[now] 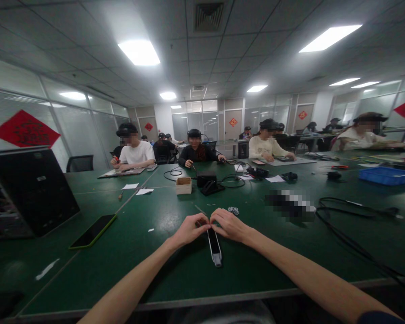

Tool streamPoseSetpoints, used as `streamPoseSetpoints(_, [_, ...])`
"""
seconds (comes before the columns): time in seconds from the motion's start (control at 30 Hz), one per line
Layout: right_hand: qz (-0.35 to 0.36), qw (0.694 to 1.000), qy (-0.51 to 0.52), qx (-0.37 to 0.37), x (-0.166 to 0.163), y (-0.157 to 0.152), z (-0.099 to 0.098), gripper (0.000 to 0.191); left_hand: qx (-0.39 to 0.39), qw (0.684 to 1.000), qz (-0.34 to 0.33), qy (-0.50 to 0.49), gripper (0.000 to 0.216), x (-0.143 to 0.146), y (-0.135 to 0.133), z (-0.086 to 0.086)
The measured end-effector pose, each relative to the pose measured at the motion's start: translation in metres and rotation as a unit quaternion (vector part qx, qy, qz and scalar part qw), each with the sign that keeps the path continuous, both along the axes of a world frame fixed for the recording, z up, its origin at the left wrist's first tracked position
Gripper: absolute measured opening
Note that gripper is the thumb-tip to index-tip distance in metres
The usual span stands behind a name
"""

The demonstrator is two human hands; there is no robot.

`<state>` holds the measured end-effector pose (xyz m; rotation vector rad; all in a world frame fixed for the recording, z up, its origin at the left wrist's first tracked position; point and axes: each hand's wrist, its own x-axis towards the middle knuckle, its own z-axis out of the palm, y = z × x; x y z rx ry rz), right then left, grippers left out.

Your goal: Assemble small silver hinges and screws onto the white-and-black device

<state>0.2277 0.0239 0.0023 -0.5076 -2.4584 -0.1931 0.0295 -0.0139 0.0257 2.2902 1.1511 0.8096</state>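
Note:
A slim dark device with a white frame [215, 247] lies lengthwise on the green table [175, 270] in front of me. My left hand [190, 228] and my right hand [230, 223] meet at its far end, fingertips pinched together on that end. What the fingertips grip is too small to make out. A small pale cluster of parts [233, 210] lies just beyond my right hand.
A phone in a green case [93, 231] lies at the left, next to a black case [27, 191]. A small cardboard box [183, 185] and black devices [209, 182] sit farther back. Black cables [351, 238] run along the right. A blue tray [387, 175] stands far right. Several people sit across the table.

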Motion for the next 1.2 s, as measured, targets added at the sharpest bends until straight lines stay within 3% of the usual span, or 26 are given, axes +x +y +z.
streamPoseSetpoints(0.33, [-0.072,0.997,-0.016,-0.009,0.002,0.004,0.002,0.022,0.003,1.0,0.0,0.019,0.011,-0.008,0.009,-0.003])
streamPoseSetpoints(0.53, [-0.122,0.99,-0.054,-0.053,0.012,0.009,0.007,0.016,0.017,0.997,0.013,0.069,0.015,-0.023,0.02,-0.004])
streamPoseSetpoints(0.83, [-0.087,0.979,-0.091,-0.161,0.02,0.011,0.005,0.016,-0.031,0.996,0.02,0.086,0.013,-0.031,0.032,-0.016])
streamPoseSetpoints(1.2, [-0.077,0.977,-0.08,-0.18,0.018,0.012,0.003,0.017,-0.094,0.995,0.023,0.024,0.021,-0.027,0.034,-0.027])
